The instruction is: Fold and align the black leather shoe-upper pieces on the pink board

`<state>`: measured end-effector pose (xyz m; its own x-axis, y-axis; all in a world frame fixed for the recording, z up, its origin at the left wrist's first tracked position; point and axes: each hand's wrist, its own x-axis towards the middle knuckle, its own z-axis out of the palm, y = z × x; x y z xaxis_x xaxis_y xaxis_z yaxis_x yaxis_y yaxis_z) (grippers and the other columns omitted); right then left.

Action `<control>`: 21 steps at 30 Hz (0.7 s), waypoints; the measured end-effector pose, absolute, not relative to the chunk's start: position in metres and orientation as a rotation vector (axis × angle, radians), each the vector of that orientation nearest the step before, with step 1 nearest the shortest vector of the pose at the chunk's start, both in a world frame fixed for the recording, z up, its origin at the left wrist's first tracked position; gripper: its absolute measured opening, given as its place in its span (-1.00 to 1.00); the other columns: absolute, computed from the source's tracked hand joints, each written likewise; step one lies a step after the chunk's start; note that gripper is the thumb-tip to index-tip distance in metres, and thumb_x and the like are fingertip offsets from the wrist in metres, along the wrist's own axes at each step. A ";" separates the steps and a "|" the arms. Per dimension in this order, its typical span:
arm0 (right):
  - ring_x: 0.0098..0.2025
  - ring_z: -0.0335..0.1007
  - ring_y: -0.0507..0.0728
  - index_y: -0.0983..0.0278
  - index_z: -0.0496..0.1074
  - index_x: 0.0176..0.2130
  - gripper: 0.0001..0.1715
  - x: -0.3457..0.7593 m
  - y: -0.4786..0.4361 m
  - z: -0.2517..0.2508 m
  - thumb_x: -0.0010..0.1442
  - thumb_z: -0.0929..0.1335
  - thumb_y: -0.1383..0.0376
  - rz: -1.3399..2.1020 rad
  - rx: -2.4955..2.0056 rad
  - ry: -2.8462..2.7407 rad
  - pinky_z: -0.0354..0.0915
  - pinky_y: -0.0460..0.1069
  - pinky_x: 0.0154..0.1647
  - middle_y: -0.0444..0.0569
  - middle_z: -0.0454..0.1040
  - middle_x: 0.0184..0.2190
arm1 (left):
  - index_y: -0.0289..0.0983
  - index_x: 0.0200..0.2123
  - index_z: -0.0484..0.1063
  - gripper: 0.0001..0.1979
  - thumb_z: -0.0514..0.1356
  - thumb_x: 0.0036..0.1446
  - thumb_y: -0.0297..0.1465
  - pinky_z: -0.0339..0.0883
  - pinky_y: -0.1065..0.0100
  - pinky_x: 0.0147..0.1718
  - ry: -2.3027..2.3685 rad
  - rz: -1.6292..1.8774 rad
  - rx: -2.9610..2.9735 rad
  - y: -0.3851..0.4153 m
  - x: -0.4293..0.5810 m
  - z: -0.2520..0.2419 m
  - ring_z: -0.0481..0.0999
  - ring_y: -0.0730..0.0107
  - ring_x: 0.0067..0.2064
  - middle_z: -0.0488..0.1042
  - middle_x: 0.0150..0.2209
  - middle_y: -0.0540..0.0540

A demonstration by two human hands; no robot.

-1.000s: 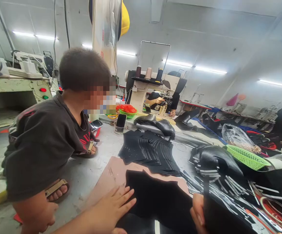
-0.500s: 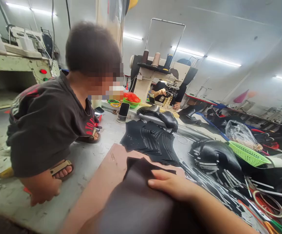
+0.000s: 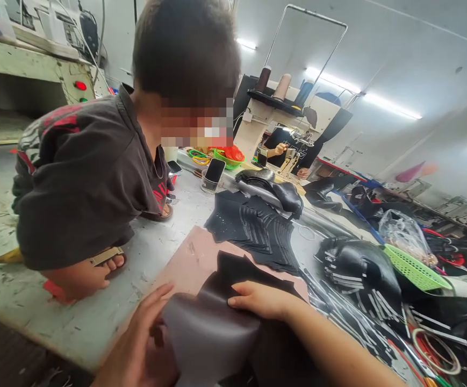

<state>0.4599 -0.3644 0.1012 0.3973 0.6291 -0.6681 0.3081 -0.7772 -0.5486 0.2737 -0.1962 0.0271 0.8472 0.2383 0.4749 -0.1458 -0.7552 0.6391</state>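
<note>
A dark brown leather piece [image 3: 211,328] with a bent, glossy surface rises in front of me, over a darker cut piece [image 3: 239,269]. My right hand [image 3: 263,301] grips its upper edge, thumb and fingers close together. At the left edge of the leather is my left hand [image 3: 142,328], fingers stretched out; its thumb side is partly hidden. Under the dark pieces lies a pink board [image 3: 188,250]. Just beyond the board is a fanned stack of black cut pieces [image 3: 253,231].
A person [image 3: 92,177] crouches on the table at left, leaning forward. A phone [image 3: 215,171] stands in a clear cup. Black pieces with white strips [image 3: 354,269], a green basket [image 3: 416,267] and tape rolls [image 3: 437,349] lie right. Behind, someone sits at a sewing machine [image 3: 293,102].
My left hand has come into view at the leather's left edge. The leather now bends up in front of me. The crouching person's hand has shifted, and the view has tilted down slightly.
</note>
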 end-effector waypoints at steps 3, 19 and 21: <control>-0.46 0.13 -0.01 0.27 0.21 -0.52 -0.74 0.458 -0.362 0.097 0.14 0.31 0.25 1.358 -2.364 -0.823 0.07 -0.11 -0.44 -0.22 0.19 -0.54 | -0.12 0.01 0.16 -0.72 0.04 0.23 -0.27 0.37 0.56 -0.44 -0.004 0.605 2.168 -0.203 0.254 0.024 0.44 0.57 -0.43 0.43 -0.10 -0.06; -0.46 0.20 0.00 0.28 0.28 -0.54 -0.79 0.452 -0.376 0.086 0.05 0.37 0.29 1.184 -2.351 -1.106 0.10 -0.12 -0.45 -0.23 0.26 -0.55 | -0.21 -0.45 0.24 -0.67 -0.10 -0.30 -0.66 0.28 0.64 -0.40 -0.173 0.315 2.028 -0.224 0.260 0.053 0.41 0.59 -0.37 0.37 -0.41 0.08; -0.37 0.27 0.02 0.29 0.34 -0.48 -0.88 0.449 -0.381 0.080 0.05 0.37 0.33 1.100 -2.333 -1.108 0.14 -0.12 -0.35 -0.19 0.34 -0.46 | -0.20 -0.40 0.26 -0.57 -0.12 -0.41 -0.66 0.30 0.65 -0.37 -0.258 0.310 2.132 -0.227 0.253 0.053 0.45 0.59 -0.36 0.44 -0.36 0.09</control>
